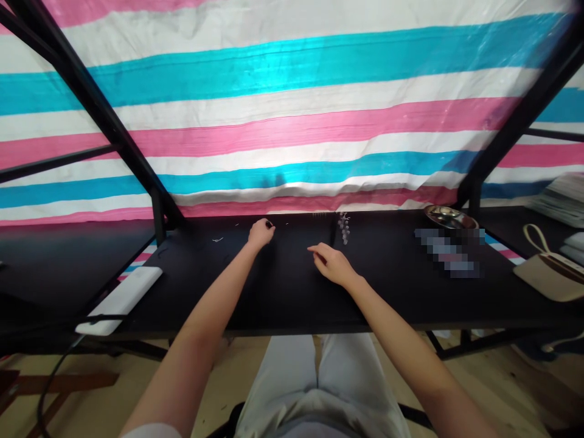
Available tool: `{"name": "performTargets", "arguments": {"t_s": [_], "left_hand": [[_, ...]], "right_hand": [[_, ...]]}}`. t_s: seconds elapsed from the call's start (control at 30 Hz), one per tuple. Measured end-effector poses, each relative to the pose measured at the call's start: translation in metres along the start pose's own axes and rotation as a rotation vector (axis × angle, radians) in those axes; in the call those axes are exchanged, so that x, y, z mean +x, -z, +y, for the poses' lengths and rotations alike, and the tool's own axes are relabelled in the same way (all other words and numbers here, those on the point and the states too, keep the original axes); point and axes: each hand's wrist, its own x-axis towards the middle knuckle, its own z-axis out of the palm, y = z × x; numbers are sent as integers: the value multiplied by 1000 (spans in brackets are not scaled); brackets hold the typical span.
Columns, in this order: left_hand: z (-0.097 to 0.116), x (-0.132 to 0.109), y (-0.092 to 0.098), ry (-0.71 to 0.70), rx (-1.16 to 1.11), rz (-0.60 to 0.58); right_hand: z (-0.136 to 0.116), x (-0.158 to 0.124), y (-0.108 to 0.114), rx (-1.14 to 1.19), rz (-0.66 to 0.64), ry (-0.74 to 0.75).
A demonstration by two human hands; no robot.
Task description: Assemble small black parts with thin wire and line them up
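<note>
My left hand [260,235] is over the far middle of the black table [283,286], its fingers closed around a small black object [269,225]. Too little of that object shows to tell its kind. To the right, my right hand [335,264] is low over the tabletop with the index finger stretched out and the thumb apart from it; nothing shows between them. Just beyond it lies a cluster of small, clear, bead-like pieces [344,230]. A thin white scrap [218,239] rests left of my left hand.
A shiny metal bowl [451,217] stands at the back right, beside a blurred-out item [447,252]. A beige pouch [552,275] sits at the right edge. On the left is a white power bank-like block [121,301] with a cable. Black frame bars [104,121] rise on both sides before a striped sheet [292,73].
</note>
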Motion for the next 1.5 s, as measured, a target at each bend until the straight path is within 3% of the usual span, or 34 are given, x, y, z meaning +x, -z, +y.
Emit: {"name": "performTargets", "arguments": {"t_s": [0.13, 0.27, 0.37, 0.67, 0.93, 1.1, 1.3, 1.4, 1.5], "left_hand": [[-17, 29, 5, 113, 291, -94], [-33, 42, 6, 236, 314, -107], [-38, 45, 7, 234, 332, -90], [-34, 44, 8, 249, 312, -95], [-22, 38, 16, 359, 234, -208], [-19, 29, 28, 320, 262, -265], [-10, 11, 38, 197, 490, -287], [0, -7, 29, 113, 545, -217], [17, -30, 11, -106, 520, -173]], "right_hand": [[1, 0, 1, -11, -17, -21], [-1, 2, 3, -7, -35, -24], [-3, 3, 3, -2, -42, -30], [-2, 3, 5, 9, -51, -31], [3, 2, 4, 16, -26, -45], [5, 2, 5, 34, 14, -38], [5, 3, 8, 34, 68, -75], [6, 3, 8, 35, 161, -149], [10, 4, 9, 42, 315, -260]]}}
